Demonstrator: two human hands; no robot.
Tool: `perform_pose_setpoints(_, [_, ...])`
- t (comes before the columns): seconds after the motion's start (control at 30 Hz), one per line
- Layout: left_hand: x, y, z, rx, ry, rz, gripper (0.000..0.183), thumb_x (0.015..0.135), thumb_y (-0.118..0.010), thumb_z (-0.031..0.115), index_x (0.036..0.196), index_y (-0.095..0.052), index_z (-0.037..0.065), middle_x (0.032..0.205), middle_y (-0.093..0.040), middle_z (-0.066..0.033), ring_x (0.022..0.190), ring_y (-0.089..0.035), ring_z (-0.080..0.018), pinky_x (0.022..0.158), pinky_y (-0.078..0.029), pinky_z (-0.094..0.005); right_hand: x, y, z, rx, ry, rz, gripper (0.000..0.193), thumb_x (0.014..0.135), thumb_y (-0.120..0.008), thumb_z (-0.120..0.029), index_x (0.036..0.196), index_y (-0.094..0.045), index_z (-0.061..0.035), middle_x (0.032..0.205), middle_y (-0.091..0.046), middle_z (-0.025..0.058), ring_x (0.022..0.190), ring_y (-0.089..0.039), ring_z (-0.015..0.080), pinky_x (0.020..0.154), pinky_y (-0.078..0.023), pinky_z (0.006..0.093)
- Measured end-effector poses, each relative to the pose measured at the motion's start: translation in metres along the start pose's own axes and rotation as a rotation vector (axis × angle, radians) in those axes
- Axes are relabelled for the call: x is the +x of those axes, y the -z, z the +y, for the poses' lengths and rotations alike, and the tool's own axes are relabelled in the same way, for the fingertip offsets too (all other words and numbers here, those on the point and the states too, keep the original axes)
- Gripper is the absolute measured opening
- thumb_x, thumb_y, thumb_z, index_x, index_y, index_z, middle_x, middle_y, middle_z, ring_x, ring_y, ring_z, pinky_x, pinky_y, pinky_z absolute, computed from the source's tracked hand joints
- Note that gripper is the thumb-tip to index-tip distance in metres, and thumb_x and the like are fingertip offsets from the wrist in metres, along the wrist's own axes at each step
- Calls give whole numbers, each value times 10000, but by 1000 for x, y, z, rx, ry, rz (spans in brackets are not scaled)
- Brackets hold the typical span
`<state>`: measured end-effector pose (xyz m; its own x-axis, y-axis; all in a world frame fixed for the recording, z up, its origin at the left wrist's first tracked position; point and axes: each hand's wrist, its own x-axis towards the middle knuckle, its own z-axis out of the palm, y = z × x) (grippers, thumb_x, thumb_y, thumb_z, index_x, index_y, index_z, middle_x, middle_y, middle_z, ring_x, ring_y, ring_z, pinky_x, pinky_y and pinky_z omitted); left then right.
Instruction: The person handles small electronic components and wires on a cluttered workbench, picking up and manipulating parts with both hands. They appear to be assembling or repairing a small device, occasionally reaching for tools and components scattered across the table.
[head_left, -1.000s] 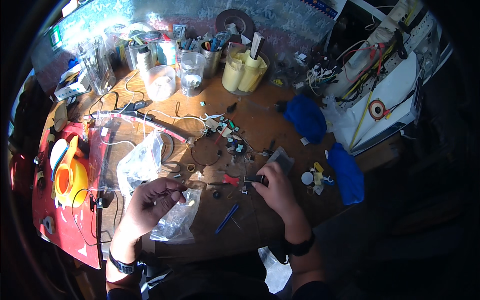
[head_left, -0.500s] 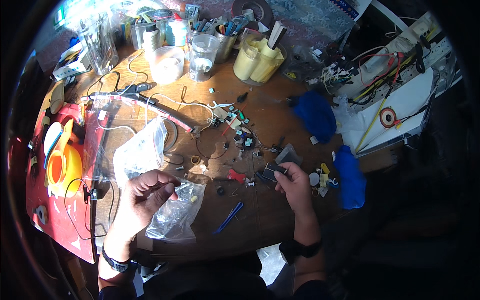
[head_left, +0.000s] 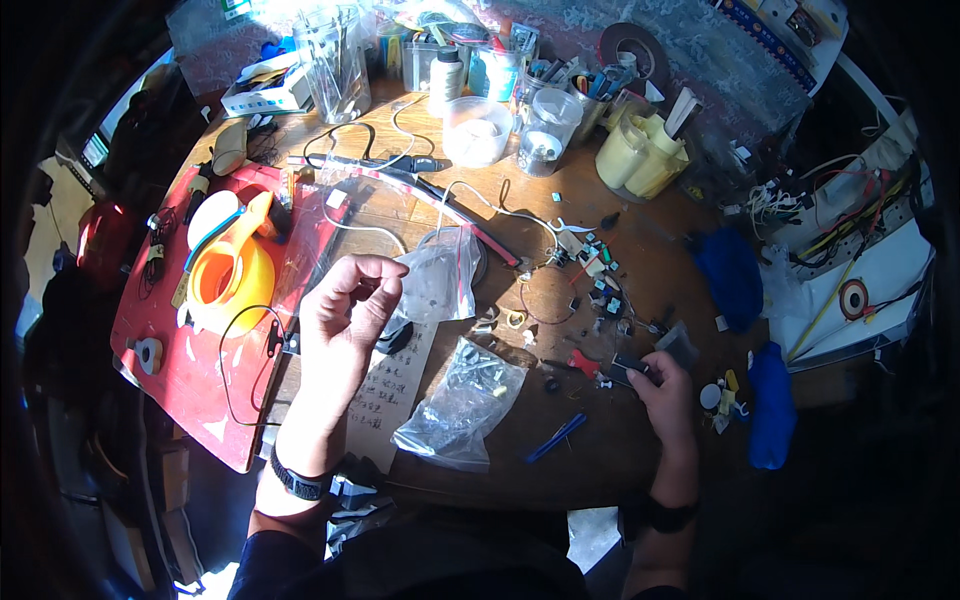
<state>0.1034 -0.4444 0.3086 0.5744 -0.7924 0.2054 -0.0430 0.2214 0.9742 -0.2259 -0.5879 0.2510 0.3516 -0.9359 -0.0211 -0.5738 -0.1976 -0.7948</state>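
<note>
My left hand is raised above the left part of the table. Its thumb and fingers are curled together, and anything between them is too small to make out. A whitish plastic bag lies just beyond its fingertips. My right hand pinches a small black rectangular piece between thumb and fingers, low over the tabletop. A clear zip bag with small parts inside lies between my hands. Blue tweezers rest nearer to me, and a red piece lies left of the right hand.
Small electronic parts and wires are scattered mid-table. At the back stand tubs and a yellow container. An orange tape dispenser sits on a red board at left. A handwritten sheet lies under my left forearm. Blue cloths lie right.
The view has swung left, so the table appears farther right. My left hand has moved up and away from the clear bag, uncovering the handwritten sheet. My right hand still holds the black piece.
</note>
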Motion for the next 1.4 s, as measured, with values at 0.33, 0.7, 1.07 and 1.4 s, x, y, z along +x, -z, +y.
perform_pose_setpoints(0.33, [3,-12,2,531,-329,-277,411,691,-700,77,1082,-586,27,1123,-515,-147,1095,-477,-283,955,-352,-379,2,11,-1,297,-74,213,81,868,-557,-74,940,-550,-37,731,-555,-1,533,-478,32,457,-351,167])
perform_pose_setpoints(0.7, [-15,-28,4,373,-292,-518,97,771,-642,46,851,-641,-9,796,-632,-125,743,-624,-245,675,-474,-313,1,12,6,593,-28,174,172,857,-517,5,996,-620,11,811,-617,71,592,-584,99,478,-422,189])
perform_pose_setpoints(1.07, [-12,-18,11,443,-147,-725,226,766,-698,126,947,-643,1,841,-625,-98,757,-621,-220,712,-480,-307,-28,8,-27,745,-68,149,158,855,-560,-31,994,-616,18,753,-616,61,554,-533,69,490,-414,185])
perform_pose_setpoints(1.4, [-42,-11,27,1061,-432,-1054,375,699,-700,212,1020,-589,51,1109,-521,-114,1104,-476,-277,935,-408,-371,-44,-13,-15,473,-89,25,118,864,-615,-136,804,-603,-34,624,-535,-14,499,-455,28,452,-351,173])
